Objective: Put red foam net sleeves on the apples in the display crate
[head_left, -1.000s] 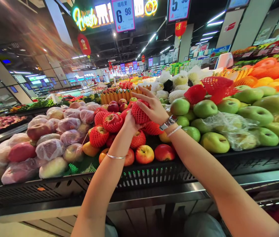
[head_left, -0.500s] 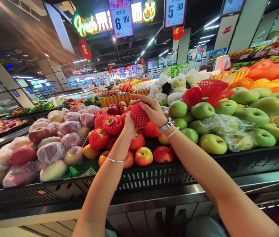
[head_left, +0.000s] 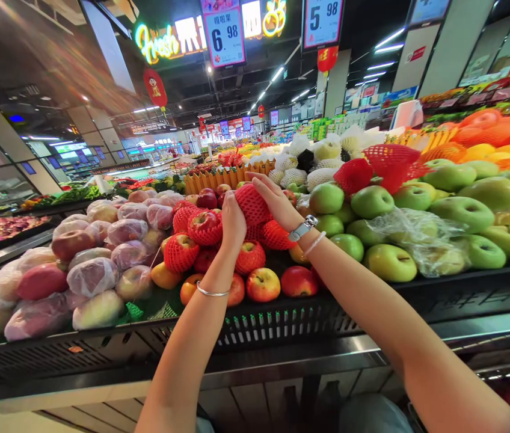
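Note:
Between my two hands, above the pile, is an apple in a red foam net (head_left: 252,205). My left hand (head_left: 234,221) grips it from the left, its fingers partly hidden behind. My right hand (head_left: 277,203), with a watch at the wrist, presses on its right side, fingers stretched over the top and far side. Below and around lie more netted apples, such as one netted apple (head_left: 180,252) left of my hands, and bare red apples, including a yellow-red apple (head_left: 263,284) at the front.
Bagged fruit (head_left: 92,278) fills the left of the display. Green apples (head_left: 372,202) and a crumpled plastic bag (head_left: 421,231) lie to the right. A slotted black tray edge (head_left: 282,325) runs along the front. A low wooden fence (head_left: 214,178) stands behind.
My left hand has turned more upright along the apple's left side, and the netted apple shows more fully between my hands. My right hand has opened out slightly over it.

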Demonstrator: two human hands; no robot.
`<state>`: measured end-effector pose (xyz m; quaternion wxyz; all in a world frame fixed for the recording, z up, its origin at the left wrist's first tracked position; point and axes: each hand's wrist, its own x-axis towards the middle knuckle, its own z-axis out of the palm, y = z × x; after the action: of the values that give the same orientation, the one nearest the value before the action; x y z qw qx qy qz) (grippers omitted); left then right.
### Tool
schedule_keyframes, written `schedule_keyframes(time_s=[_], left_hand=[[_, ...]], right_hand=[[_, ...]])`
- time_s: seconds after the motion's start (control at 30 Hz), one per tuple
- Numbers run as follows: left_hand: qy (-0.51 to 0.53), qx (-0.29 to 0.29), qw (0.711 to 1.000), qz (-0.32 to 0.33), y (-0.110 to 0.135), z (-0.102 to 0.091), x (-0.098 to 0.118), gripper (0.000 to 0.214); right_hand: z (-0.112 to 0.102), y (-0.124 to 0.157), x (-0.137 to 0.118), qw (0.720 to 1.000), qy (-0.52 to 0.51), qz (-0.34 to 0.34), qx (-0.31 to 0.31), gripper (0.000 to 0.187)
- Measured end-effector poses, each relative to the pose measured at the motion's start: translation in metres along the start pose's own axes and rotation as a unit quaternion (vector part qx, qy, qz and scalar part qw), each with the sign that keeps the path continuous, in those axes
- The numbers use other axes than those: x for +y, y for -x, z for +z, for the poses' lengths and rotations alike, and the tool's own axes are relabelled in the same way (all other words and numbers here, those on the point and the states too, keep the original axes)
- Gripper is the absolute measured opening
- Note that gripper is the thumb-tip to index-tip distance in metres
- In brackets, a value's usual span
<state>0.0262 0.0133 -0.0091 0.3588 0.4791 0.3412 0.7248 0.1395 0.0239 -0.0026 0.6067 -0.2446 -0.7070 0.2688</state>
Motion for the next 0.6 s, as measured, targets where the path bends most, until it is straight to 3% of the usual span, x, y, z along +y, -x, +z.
schedule_keyframes(time_s=[0.1, 0.23, 0.33, 0.5, 0.6], left_hand=[[-0.043, 0.013, 0.998, 0.045, 0.002, 0.0, -0.004, 0.027], [0.039, 0.003, 0.999, -0.008, 0.002, 0.006, -0.01, 0.027], [0.101, -0.005, 0.994, -0.042, 0.0, 0.009, -0.009, 0.027], [0.154, 0.015, 0.986, -0.055, -0.006, 0.004, 0.006, 0.03], [0.13, 0.015, 0.99, -0.043, -0.008, -0.006, 0.016, 0.033]], right_hand=[[0.001, 0.0, -0.002, 0.999, -0.001, -0.025, 0.027, 0.052], [-0.004, 0.001, -0.009, 0.996, 0.058, -0.06, 0.045, 0.037], [-0.002, 0.006, -0.022, 0.986, 0.135, -0.095, 0.03, 0.037], [0.018, 0.005, -0.05, 0.956, 0.276, -0.098, 0.029, 0.036], [0.034, -0.01, -0.052, 0.971, 0.228, -0.072, 0.024, 0.029]])
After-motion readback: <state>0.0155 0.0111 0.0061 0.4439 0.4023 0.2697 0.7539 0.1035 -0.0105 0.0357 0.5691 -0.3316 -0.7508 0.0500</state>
